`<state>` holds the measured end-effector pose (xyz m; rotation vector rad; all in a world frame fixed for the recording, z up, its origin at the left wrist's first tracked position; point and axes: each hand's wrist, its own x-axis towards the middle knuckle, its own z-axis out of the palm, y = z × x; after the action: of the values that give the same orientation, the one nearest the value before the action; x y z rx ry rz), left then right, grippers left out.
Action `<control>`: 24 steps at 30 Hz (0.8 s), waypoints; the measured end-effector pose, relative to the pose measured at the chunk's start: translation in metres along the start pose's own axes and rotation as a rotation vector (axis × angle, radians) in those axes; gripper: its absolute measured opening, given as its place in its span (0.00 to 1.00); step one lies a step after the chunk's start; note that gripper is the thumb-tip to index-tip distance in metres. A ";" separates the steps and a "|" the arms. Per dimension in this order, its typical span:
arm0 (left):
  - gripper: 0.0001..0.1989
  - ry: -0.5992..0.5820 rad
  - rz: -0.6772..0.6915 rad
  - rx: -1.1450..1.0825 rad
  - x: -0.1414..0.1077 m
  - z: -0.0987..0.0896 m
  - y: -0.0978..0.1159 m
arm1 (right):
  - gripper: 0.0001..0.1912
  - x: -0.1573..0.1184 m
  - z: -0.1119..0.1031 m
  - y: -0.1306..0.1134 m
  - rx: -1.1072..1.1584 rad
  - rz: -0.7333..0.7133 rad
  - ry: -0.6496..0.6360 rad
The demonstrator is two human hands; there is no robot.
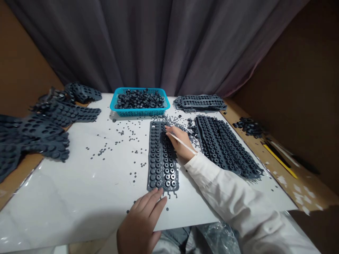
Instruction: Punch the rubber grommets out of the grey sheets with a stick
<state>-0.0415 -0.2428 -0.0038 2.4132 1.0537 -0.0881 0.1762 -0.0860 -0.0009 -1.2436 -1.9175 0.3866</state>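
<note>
A dark grey rubber sheet with rows of round moulded pieces lies lengthwise in front of me. My right hand is closed round a thin white stick, its fingertips over the upper right part of the sheet. The stick's working tip is hidden by the fingers. Resting at the sheet's near edge is my left hand, fingers stretched out and holding nothing. Small dark discs are scattered on the white tabletop to the left, with more heaped beyond the sheet.
A blue basket full of small dark pieces stands at the back. Stacked rubber sheets lie on the right, another stack behind them. More sheets pile up on the left. A yellow cutter lies on the right ledge.
</note>
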 end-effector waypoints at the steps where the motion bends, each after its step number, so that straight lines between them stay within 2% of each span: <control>1: 0.36 0.007 0.006 -0.001 0.000 0.000 0.000 | 0.07 -0.001 0.000 -0.001 0.055 -0.003 -0.022; 4: 0.36 0.044 0.042 0.004 -0.001 0.001 -0.002 | 0.06 -0.006 0.002 -0.002 0.181 -0.052 -0.129; 6: 0.36 0.075 0.064 0.017 -0.002 0.003 -0.004 | 0.07 -0.009 0.005 -0.002 0.205 -0.066 -0.154; 13: 0.35 0.108 0.071 0.028 -0.003 0.007 -0.003 | 0.09 -0.005 0.007 -0.001 0.123 -0.082 -0.147; 24: 0.36 0.111 0.072 0.030 -0.002 0.007 -0.004 | 0.07 -0.003 0.005 0.001 0.091 -0.160 -0.162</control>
<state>-0.0446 -0.2453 -0.0106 2.5052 1.0188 0.0555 0.1738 -0.0876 -0.0057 -1.0184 -2.0957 0.4972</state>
